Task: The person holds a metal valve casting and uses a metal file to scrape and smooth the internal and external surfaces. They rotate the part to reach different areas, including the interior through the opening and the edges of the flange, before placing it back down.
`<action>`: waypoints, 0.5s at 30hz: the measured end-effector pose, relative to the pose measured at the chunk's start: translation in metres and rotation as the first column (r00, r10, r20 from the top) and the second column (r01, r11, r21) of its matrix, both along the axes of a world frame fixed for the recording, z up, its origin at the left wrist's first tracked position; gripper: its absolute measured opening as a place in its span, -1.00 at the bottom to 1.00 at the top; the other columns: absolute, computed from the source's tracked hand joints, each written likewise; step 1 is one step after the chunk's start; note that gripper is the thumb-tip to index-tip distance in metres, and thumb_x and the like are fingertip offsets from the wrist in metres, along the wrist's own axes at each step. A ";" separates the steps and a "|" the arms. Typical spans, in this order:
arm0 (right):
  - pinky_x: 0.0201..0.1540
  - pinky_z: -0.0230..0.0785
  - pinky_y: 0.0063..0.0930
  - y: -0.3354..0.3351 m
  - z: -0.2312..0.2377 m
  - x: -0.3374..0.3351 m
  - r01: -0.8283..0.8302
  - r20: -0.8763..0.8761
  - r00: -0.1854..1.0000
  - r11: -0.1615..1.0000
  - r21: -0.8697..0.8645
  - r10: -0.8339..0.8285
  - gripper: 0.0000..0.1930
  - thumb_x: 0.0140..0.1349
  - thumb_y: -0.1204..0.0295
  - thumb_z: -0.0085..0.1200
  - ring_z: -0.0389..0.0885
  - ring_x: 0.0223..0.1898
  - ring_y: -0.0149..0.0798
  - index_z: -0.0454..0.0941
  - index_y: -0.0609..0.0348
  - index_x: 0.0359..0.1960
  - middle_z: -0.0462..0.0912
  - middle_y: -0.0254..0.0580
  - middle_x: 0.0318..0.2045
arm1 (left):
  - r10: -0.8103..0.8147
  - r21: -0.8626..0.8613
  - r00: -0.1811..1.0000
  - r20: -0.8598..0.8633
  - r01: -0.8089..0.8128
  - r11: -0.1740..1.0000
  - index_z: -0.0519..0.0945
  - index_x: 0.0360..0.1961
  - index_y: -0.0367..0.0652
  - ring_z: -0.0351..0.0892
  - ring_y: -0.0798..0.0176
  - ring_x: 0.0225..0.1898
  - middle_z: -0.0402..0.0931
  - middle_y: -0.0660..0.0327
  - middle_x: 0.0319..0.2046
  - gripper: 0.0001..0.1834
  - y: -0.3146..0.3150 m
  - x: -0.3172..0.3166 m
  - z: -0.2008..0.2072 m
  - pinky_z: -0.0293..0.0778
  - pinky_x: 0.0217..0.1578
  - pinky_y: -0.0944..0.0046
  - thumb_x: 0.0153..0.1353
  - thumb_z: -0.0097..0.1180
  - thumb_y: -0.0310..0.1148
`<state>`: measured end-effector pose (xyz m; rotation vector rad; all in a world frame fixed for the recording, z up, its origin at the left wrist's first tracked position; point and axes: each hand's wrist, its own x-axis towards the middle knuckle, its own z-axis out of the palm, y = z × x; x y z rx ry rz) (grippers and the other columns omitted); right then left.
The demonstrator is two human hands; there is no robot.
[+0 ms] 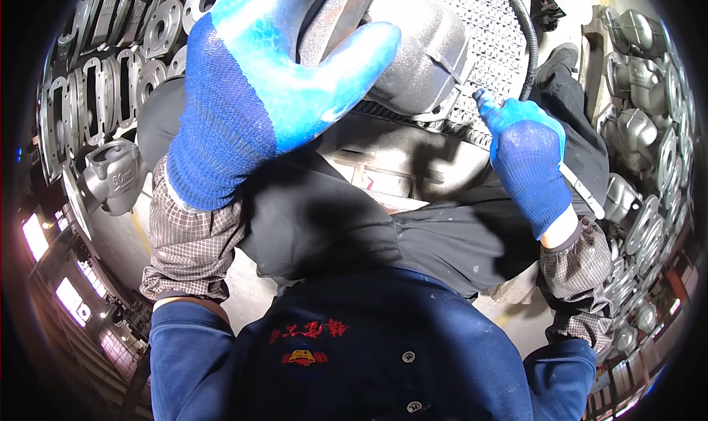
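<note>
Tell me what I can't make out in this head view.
All in the head view:
Left hand: fingertips cut off by the upper edge, so its grip is unclear.
Bar: upper end cut off by the same edge.
Casting: left side hidden by the bar and left thumb.
White stick: part hidden by the right hand.
Cable: upper end cut off above.

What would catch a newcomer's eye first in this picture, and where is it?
Probably the bright blue-gloved left hand, which looms large at the upper left; the gloved right hand looks smaller, right of centre, with a white stick jutting from it. Between them, near the top, sits a rounded grey casting. Many grey metal parts also crowd the left and right edges.
</note>
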<state>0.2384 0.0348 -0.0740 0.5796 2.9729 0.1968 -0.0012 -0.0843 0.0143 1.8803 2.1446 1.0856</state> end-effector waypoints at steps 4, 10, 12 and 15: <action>-0.51 0.36 -0.31 0.006 0.000 0.000 0.039 0.000 0.999 0.999 -0.033 -0.039 -0.61 0.05 0.48 0.02 0.51 -0.50 -0.20 0.60 -0.19 -0.05 0.49 -0.25 -0.56 | -0.009 0.034 1.000 -0.029 0.010 0.999 0.40 0.11 -0.41 0.59 0.17 -0.26 0.55 0.01 -0.26 -0.34 0.002 -0.004 -0.006 0.50 -0.22 0.26 -0.05 0.25 -0.35; -0.46 0.41 -0.25 0.014 -0.002 0.006 0.139 -0.021 0.989 0.966 -0.220 -0.147 -0.50 0.02 0.58 -0.02 0.54 -0.47 -0.11 0.55 -0.25 0.02 0.51 -0.20 -0.50 | 0.016 -0.002 0.997 0.076 -0.016 1.000 0.40 0.10 -0.41 0.59 0.19 -0.30 0.56 0.03 -0.29 -0.35 0.002 0.000 0.001 0.50 -0.24 0.28 -0.05 0.25 -0.35; -0.47 0.44 -0.26 0.015 -0.005 0.006 0.135 -0.025 0.988 0.943 -0.305 -0.150 -0.51 0.00 0.58 0.00 0.60 -0.38 -0.15 0.54 -0.17 0.02 0.56 -0.23 -0.47 | 0.022 -0.013 0.997 0.080 -0.021 1.000 0.40 0.10 -0.40 0.59 0.19 -0.30 0.56 0.04 -0.30 -0.35 0.001 -0.001 0.001 0.50 -0.24 0.29 -0.05 0.25 -0.35; -0.44 0.43 -0.26 0.014 -0.003 0.009 0.217 0.068 0.976 0.932 -0.290 -0.206 -0.45 0.04 0.59 -0.05 0.54 -0.47 -0.06 0.48 -0.27 0.10 0.53 -0.17 -0.46 | -0.004 0.009 1.000 0.011 0.004 1.000 0.40 0.10 -0.40 0.59 0.21 -0.30 0.56 0.05 -0.30 -0.35 0.004 0.002 0.001 0.50 -0.24 0.29 -0.05 0.25 -0.35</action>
